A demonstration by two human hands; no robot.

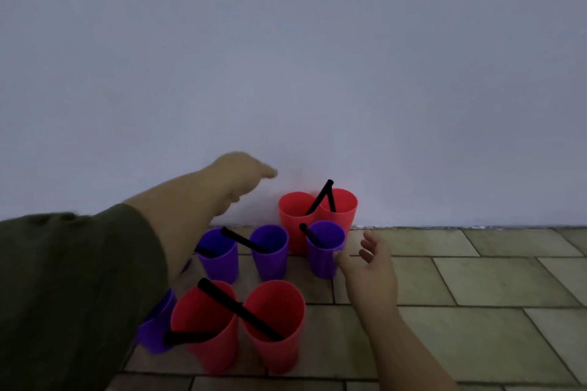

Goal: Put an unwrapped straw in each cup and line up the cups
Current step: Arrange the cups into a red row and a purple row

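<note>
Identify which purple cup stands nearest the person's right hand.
The rightmost purple cup, in front of the back red cups; the right hand is just beside it, the rest stand further left.

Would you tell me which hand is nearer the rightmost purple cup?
Right. The right hand is just beside the rightmost purple cup; the left hand hovers higher, to its left.
</note>
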